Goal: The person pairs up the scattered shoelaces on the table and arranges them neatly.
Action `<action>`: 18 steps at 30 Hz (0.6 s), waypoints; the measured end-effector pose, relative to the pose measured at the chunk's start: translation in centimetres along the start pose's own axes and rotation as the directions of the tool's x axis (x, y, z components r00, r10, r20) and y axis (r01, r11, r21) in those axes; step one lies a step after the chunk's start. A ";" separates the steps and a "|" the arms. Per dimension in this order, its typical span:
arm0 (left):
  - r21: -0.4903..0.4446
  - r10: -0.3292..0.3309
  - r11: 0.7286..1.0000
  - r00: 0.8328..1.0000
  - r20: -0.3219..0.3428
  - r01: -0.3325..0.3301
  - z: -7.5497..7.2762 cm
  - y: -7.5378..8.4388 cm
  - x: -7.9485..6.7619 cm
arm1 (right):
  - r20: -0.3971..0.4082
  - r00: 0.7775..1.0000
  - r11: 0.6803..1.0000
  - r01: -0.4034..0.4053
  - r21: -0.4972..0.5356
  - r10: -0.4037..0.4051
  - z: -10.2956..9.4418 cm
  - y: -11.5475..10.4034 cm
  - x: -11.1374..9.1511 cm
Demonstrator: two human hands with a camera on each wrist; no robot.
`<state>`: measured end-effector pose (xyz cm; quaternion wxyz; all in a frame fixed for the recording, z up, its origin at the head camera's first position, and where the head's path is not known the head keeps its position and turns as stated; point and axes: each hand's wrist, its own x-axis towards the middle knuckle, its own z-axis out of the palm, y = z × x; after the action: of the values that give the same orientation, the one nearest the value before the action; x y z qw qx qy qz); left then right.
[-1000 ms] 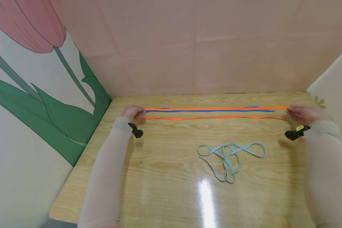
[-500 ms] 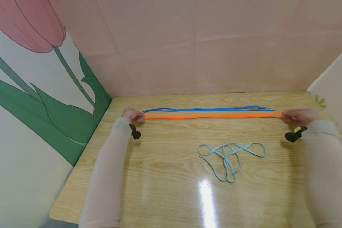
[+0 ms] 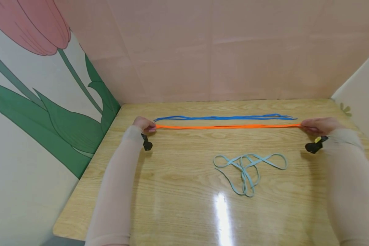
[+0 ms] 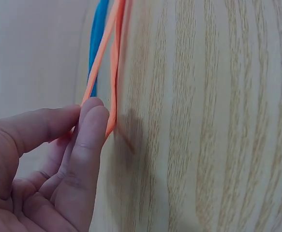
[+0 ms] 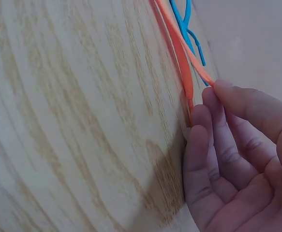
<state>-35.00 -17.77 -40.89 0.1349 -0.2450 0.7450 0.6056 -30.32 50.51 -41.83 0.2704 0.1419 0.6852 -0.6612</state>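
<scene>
An orange lace (image 3: 227,126), doubled into two strands, is stretched taut across the far part of the wooden table (image 3: 178,191). My left hand (image 3: 145,124) pinches its left end (image 4: 109,116) between thumb and fingertips. My right hand (image 3: 315,125) pinches the right end (image 5: 189,94). Just beyond it a blue lace (image 3: 224,118) lies straight on the table, also seen in the wrist views as a blue lace (image 4: 98,43) and blue lace (image 5: 185,26).
A pale blue lace (image 3: 247,169) lies in a loose tangle on the table, right of centre and nearer to me. A pink wall (image 3: 221,51) closes the far side; a tulip-painted panel (image 3: 33,102) stands on the left, a pale panel (image 3: 359,85) on the right.
Both hands drew the orange lace toward me, off the blue lace. Its two strands, spread apart a second ago, now run together as one tight line.
</scene>
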 end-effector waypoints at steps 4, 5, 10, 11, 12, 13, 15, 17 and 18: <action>0.016 0.001 1.000 1.000 0.002 -0.001 0.1 0.0 0.1 | -0.013 1.000 0.994 -0.002 -0.112 0.001 0.1 -0.2 0.0; 0.020 -0.001 1.000 1.000 0.000 0.001 0.1 0.0 0.1 | -0.015 1.000 0.992 -0.004 -0.128 0.002 0.1 -0.1 0.0; 0.076 -0.010 0.997 1.000 0.000 0.010 0.3 -0.2 0.6 | -0.016 1.000 0.988 -0.005 -0.153 0.003 -0.3 0.0 0.5; 0.087 -0.010 0.996 1.000 0.002 0.010 0.3 -0.2 0.6 | -0.014 1.000 0.988 -0.008 -0.155 0.005 -0.3 0.0 0.6; 0.097 -0.010 0.995 1.000 0.001 0.010 0.3 -0.2 0.6 | -0.008 1.000 0.987 -0.008 -0.161 0.007 -0.4 0.1 0.7; 0.104 -0.008 0.995 1.000 0.000 0.008 0.3 -0.2 0.5 | -0.003 1.000 0.987 -0.011 -0.160 0.010 -0.5 0.0 0.8; 0.117 -0.002 0.993 1.000 -0.001 0.002 0.3 -0.2 0.4 | 0.032 0.999 0.981 -0.007 -0.194 0.014 -0.9 0.0 0.9; 0.138 0.007 0.990 1.000 0.003 -0.007 0.2 -0.1 0.3 | 0.091 0.996 0.977 0.004 -0.214 0.016 -1.6 0.0 1.0; 0.157 0.012 0.988 1.000 0.003 -0.012 0.1 -0.1 0.3 | 0.125 0.992 0.975 0.014 -0.223 0.014 -1.9 0.1 1.1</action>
<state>-35.22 -17.72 -41.18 0.1508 -0.2285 0.7917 0.5462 -31.52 52.22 -42.52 0.3272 0.0687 0.7368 -0.5876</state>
